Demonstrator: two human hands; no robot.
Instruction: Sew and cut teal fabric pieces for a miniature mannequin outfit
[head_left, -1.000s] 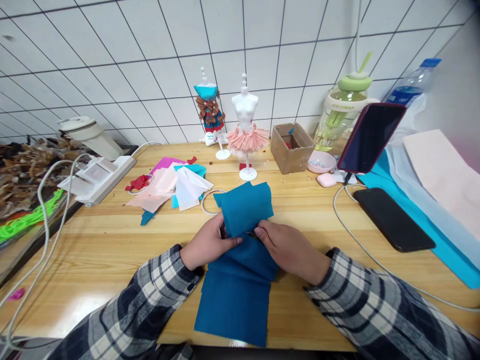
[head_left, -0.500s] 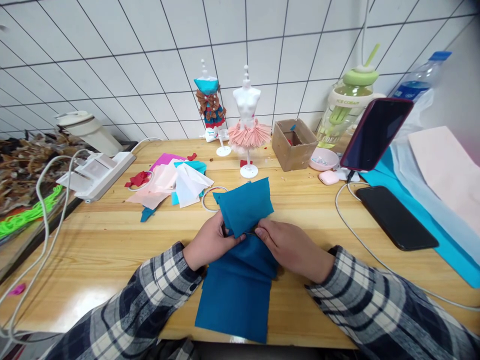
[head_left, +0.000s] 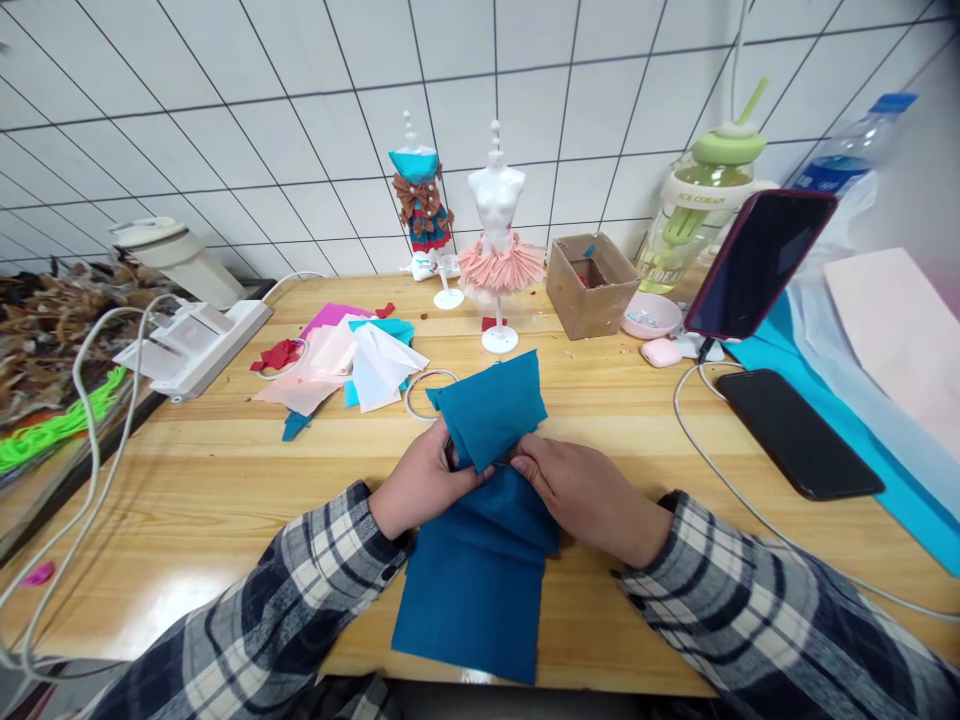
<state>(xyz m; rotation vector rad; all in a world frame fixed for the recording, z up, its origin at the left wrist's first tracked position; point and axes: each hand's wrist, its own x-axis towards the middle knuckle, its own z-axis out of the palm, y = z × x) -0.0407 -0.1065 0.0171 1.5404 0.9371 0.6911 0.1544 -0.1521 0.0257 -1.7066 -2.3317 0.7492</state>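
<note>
A teal-blue piece of cloth (head_left: 469,615) is folded and gathered between my hands, its lower part spread over the table's front. Its upper flap (head_left: 499,400) stands up above my fingers. My left hand (head_left: 427,470) is closed on the left of the gathered part, thumb in front. On the other side my right hand (head_left: 592,495) pinches with thumb and forefinger at the cloth. A thin, needle-like sliver (head_left: 504,464) shows between the two hands; its ends are hidden by my fingers. Beyond the cloth lies a pale ring (head_left: 417,400).
Behind stand a mini dress form in a pink ruffled skirt (head_left: 501,265), a dressed one (head_left: 421,205) and a cardboard box (head_left: 592,300). Coloured scraps (head_left: 326,362) and a power strip (head_left: 199,345) lie left. Two phones (head_left: 799,432), a cable and a bottle (head_left: 697,215) are right.
Both hands keep their hold on the cloth, and the right one has barely shifted. The whole view has moved slightly.
</note>
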